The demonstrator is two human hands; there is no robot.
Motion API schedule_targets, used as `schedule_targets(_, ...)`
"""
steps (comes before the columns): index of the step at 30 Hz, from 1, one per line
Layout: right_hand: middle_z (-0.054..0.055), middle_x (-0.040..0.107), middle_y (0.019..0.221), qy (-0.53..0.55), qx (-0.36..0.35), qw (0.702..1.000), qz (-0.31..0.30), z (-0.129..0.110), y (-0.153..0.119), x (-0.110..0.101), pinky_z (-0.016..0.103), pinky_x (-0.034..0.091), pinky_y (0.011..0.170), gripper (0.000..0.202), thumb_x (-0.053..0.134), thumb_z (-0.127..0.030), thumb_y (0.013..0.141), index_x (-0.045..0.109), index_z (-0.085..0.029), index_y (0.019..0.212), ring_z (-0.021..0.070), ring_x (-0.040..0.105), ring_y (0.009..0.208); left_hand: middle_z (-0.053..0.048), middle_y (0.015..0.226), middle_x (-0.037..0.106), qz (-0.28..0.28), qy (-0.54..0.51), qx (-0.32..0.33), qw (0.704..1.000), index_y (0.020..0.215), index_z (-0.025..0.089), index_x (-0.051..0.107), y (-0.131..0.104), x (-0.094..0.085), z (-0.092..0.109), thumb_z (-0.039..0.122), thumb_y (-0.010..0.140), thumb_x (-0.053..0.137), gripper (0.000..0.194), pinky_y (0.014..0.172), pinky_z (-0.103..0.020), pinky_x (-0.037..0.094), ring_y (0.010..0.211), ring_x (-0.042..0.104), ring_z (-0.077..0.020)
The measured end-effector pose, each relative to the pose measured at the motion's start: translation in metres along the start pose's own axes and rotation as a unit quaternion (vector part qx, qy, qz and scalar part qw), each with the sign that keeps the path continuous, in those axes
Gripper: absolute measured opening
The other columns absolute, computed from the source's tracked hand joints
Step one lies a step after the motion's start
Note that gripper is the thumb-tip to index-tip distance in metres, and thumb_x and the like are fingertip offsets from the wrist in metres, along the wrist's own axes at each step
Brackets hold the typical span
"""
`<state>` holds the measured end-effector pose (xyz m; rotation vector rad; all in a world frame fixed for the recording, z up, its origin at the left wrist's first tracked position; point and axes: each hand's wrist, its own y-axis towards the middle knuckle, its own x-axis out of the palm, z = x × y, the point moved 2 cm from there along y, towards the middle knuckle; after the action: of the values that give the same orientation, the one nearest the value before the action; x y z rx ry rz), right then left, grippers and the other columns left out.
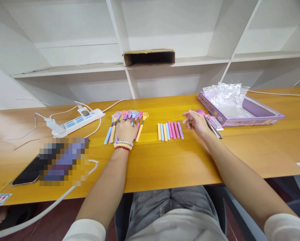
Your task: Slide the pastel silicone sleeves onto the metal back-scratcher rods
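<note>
My left hand, with beaded and red bands on its wrist, lies over a fanned group of back scratchers with coloured claw heads and handles. Its fingers are mostly hidden, so I cannot tell whether they grip one. A row of loose yellow, blue, pink and purple handles lies right of it on the table. My right hand is open beyond that row, fingers apart and holding nothing. Close beside it are pink claw heads, thin metal rods and a purple printed card.
A purple box tray holding clear plastic bags stands at the right. At the left are a white power strip with cables and a dark phone. A cardboard box sits on the white shelf behind.
</note>
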<state>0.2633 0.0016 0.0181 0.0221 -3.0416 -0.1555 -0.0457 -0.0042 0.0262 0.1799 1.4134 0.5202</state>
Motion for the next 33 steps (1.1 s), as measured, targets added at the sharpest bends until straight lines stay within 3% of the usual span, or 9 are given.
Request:
schedule_targets(4, 0.002, 0.062, 0.058, -0.139, -0.070, 0.977, 0.146, 0.003, 0.008, -0.019, 0.023, 0.036, 0.046, 0.040, 0.046, -0.053, 0.083, 0.061, -0.016, 0.076, 0.0107, 0.048, 0.044, -0.014, 0.096, 0.064, 0.047, -0.025, 0.082, 0.995, 0.094, 0.016, 0.070, -0.005, 0.005, 0.012, 0.031, 0.081, 0.051, 0.028, 0.087, -0.040, 0.046, 0.100, 0.057, -0.0304)
schedule_targets(7, 0.006, 0.066, 0.066, -0.310, -0.103, 0.912, 0.247, 0.003, 0.012, -0.035, 0.026, 0.045, 0.063, 0.032, 0.048, -0.041, 0.083, 0.065, -0.015, 0.074, 0.0163, 0.060, 0.063, -0.011, 0.095, 0.064, 0.027, -0.070, 0.134, 0.988, 0.096, 0.016, 0.069, -0.012, 0.008, 0.026, 0.029, 0.083, 0.049, 0.027, 0.086, -0.036, 0.046, 0.098, 0.057, -0.0269)
schedule_targets(9, 0.008, 0.070, 0.076, -0.409, -0.091, 0.866, 0.274, 0.002, 0.012, -0.041, 0.029, 0.046, 0.073, 0.025, 0.051, -0.034, 0.080, 0.068, -0.015, 0.079, 0.0196, 0.063, 0.074, -0.010, 0.095, 0.064, -0.002, -0.107, 0.168, 0.980, 0.097, 0.015, 0.068, -0.018, 0.009, 0.034, 0.029, 0.084, 0.049, 0.027, 0.086, -0.034, 0.046, 0.094, 0.059, -0.0239)
schedule_targets(13, 0.012, 0.072, 0.088, -0.554, -0.018, 0.797, 0.240, 0.002, 0.011, -0.044, 0.035, 0.046, 0.080, 0.026, 0.055, -0.035, 0.077, 0.072, -0.018, 0.087, 0.0263, 0.065, 0.086, -0.008, 0.093, 0.066, -0.068, -0.151, 0.235, 0.958, 0.097, 0.015, 0.067, -0.025, 0.014, 0.043, 0.030, 0.086, 0.047, 0.027, 0.086, -0.033, 0.046, 0.089, 0.060, -0.0208)
schedule_targets(19, 0.021, 0.070, 0.094, -0.642, 0.078, 0.739, 0.189, 0.004, 0.010, -0.041, 0.039, 0.047, 0.079, 0.039, 0.054, -0.047, 0.081, 0.072, -0.014, 0.089, 0.0314, 0.065, 0.093, -0.006, 0.092, 0.066, -0.134, -0.171, 0.290, 0.932, 0.099, 0.016, 0.066, -0.027, 0.019, 0.044, 0.030, 0.088, 0.043, 0.028, 0.084, -0.033, 0.046, 0.087, 0.059, -0.0196)
schedule_targets(24, 0.022, 0.069, 0.099, -0.655, 0.097, 0.726, 0.185, 0.005, 0.009, -0.039, 0.039, 0.048, 0.079, 0.042, 0.053, -0.049, 0.081, 0.070, -0.014, 0.096, 0.0317, 0.065, 0.095, -0.007, 0.093, 0.067, -0.168, -0.154, 0.294, 0.928, 0.100, 0.016, 0.066, -0.028, 0.020, 0.045, 0.030, 0.088, 0.042, 0.030, 0.084, -0.035, 0.046, 0.089, 0.059, -0.0212)
schedule_targets(33, 0.020, 0.069, 0.101, -0.671, 0.113, 0.714, 0.165, 0.002, 0.007, -0.036, 0.039, 0.049, 0.078, 0.041, 0.059, -0.047, 0.076, 0.068, -0.014, 0.098, 0.0328, 0.065, 0.098, -0.007, 0.092, 0.066, -0.172, -0.148, 0.295, 0.928, 0.097, 0.017, 0.067, -0.029, 0.018, 0.046, 0.029, 0.087, 0.042, 0.029, 0.084, -0.034, 0.046, 0.089, 0.059, -0.0210)
